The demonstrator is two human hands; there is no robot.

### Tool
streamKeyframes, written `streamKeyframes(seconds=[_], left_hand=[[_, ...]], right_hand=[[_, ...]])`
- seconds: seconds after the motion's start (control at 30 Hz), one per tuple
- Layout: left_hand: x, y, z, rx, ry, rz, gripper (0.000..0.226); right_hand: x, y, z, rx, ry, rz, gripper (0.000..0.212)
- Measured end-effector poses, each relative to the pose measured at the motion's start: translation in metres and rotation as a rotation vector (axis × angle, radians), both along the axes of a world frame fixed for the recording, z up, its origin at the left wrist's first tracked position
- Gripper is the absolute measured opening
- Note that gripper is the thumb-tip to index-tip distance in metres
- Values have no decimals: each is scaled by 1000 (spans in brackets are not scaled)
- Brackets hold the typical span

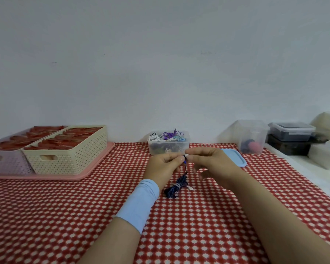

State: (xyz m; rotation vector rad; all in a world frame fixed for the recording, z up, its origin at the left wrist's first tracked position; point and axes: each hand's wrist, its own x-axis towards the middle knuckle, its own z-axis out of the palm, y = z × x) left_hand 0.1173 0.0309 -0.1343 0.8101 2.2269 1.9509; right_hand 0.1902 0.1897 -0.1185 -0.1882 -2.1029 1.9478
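Between the two hands at mid-table sits the dark blue coiled earphone cable (pixel 174 189), a bundle tied with a pale strap. Its lower coil rests on the cloth and one strand rises to the fingertips. There the left hand (pixel 164 164) pinches the strand's upper end with thumb and forefinger; the right hand (pixel 210 162) pinches the small white tip, other fingers loosely curled and apart below. A light blue fabric band (pixel 139 203) wraps the left forearm. Surface is a red tablecloth with white dot pattern (pixel 65 216), running back to a plain white wall (pixel 160 63) with a few scuffs. Just behind the hands is a clear rectangular plastic box (pixel 168 147) full of white, purple and teal earphones, its front partly hidden by fingers. A flat pale blue plastic lid (pixel 238 159) lies to its right, partly behind the right hand. Far right are a tall clear plastic tub (pixel 252 134), a lidded clear box with dark contents (pixel 291 131) and white blocks (pixel 326 155). Far left, a cream woven plastic basket (pixel 69 155) and a lilac woven basket (pixel 6 162), both holding red packets, stand on a pink tray (pixel 69 176).
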Motion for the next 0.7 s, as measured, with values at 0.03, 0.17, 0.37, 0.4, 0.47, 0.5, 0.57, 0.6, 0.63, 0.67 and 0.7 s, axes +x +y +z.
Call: streamKeyframes(seconds=[0.03,0.17,0.37,0.4,0.47,0.5,0.57,0.6,0.63,0.67,0.7], left_hand=[[0,0,0,1,-13,-13,14],[0,-1,0,-31,-25,-49,11],[-9,-9,4,-59,8,-70,29],[-11,-11,4,-71,13,-51,29],[-16,-15,4,-106,2,-3,21],[-19,-17,3,-127,-9,23,18],[-24,-20,2,-166,-27,66,15],[-26,-22,1,-181,-28,83,15],[-28,-23,2,-193,-23,102,15],[-30,-25,2,-203,-13,127,14],[-32,-27,3,-208,1,154,14]], right_hand=[[0,-1,0,35,18,-17,13],[-1,-1,-2,129,74,-56,8],[-3,2,-3,279,55,-59,11],[-3,5,-4,335,31,-63,5],[-3,10,-6,492,-53,-29,6],[-4,13,-8,580,-116,5,7],[-4,15,-11,707,-240,73,4],[-5,16,-12,733,-275,93,6],[-5,17,-11,736,-291,98,12],[-5,17,-10,730,-302,99,18],[-5,17,-9,733,-314,107,24]])
